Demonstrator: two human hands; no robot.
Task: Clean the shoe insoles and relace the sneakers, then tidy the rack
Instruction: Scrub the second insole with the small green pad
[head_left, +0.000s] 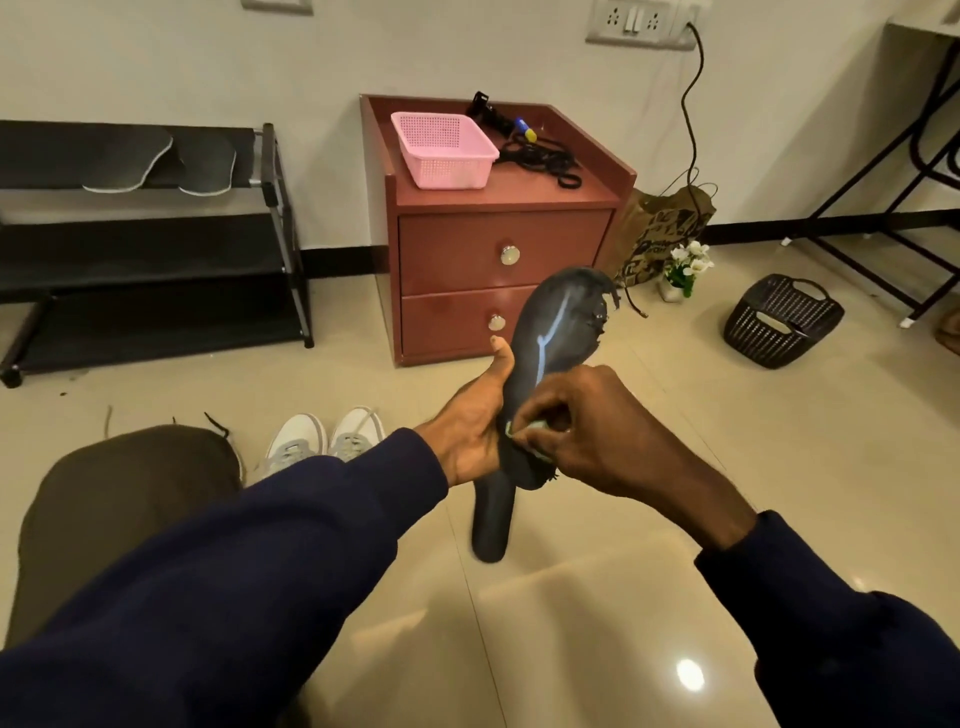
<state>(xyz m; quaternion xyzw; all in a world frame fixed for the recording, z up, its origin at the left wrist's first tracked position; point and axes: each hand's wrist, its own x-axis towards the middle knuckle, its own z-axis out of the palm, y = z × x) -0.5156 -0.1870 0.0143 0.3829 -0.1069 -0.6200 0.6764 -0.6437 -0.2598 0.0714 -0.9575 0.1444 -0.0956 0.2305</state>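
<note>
Left hand (470, 431) grips an insole (556, 332) before the cabinet (457, 249); right hand (597, 431) pinches a green cloth (511, 427) against it.

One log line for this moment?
step: cleaning insole | left hand: holds insole | right hand: pinches cloth against it | sneakers: on floor

The cloth (523, 427) was almost hidden under the right hand's (597, 431) curled fingers, and the left hand (472, 421) hid part of the insole (556, 332). The left sleeve (311, 519) covered the sneakers' (298, 434) rear halves; the rack (156, 234) ran off the left edge.
</note>
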